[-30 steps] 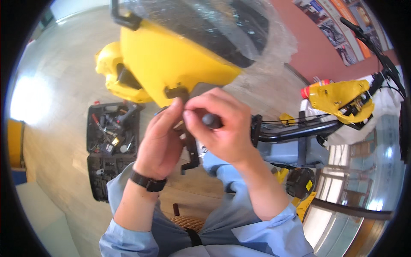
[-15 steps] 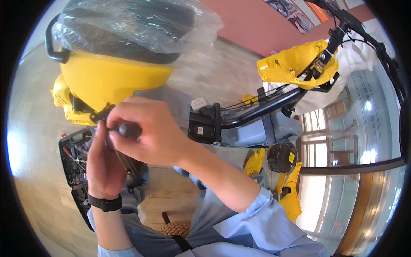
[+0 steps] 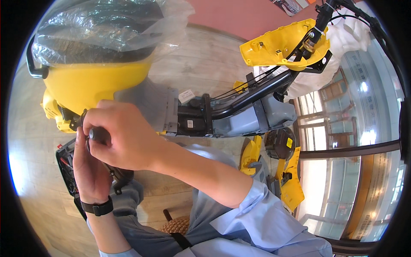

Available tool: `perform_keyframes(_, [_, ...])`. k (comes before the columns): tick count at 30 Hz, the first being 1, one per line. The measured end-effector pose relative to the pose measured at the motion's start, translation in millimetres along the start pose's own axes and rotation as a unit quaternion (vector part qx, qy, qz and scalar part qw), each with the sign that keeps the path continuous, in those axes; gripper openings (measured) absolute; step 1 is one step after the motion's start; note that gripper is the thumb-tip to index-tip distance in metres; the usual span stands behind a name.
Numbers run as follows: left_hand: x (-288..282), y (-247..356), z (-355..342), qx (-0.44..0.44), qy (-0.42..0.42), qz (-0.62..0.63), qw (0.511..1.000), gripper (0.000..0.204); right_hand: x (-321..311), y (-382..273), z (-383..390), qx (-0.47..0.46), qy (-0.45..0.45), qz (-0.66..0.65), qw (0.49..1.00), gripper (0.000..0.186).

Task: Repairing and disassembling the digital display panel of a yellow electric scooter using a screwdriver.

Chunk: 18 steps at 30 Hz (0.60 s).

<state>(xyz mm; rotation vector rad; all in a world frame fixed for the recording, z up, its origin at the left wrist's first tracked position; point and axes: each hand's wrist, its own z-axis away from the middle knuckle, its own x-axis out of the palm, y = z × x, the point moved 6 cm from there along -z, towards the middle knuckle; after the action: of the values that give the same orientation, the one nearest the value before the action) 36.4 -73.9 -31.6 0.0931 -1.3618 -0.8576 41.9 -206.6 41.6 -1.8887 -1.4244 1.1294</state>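
My right hand [image 3: 126, 137] is closed round the dark handle of a screwdriver [image 3: 97, 134], whose rounded butt shows between thumb and fingers. Its tip is hidden. Just below and left of it, my left hand [image 3: 92, 175] grips a long black part [image 3: 121, 182]; most of that part is covered by both hands, and its lower end juts out past the left palm. Both hands meet in front of the yellow rear body [image 3: 92, 83] of a scooter. Above that body, clear plastic film [image 3: 102, 32] covers a dark seat.
A tool case [image 3: 66, 165] lies on the floor at the left. Rightward runs the scooter's bare black frame tube [image 3: 252, 96], with a yellow front shell [image 3: 278, 51] and handlebar [image 3: 323, 19]. Loose yellow panels [image 3: 293, 184] lie on the floor at right, near a glass wall.
The view has shifted, so the scooter sits further left and higher. Both hands stay together at the black part, and the right hand has turned slightly with the screwdriver.
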Motion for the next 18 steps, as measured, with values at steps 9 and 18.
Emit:
perform_keyframes(9, [-1.7, -1.3, -5.6, 0.0, -0.026, 0.001, 1.0, 0.041, 3.6, -0.4, 4.8, 0.018, 0.023, 0.034, 0.999, 0.019])
perform_keyframes(18, [12.2, -6.9, -4.1, -0.055, -0.092, 0.057, 0.993, 0.042, 0.2, 2.6, 1.2, 0.052, 0.004, 0.06, 0.997, 0.017])
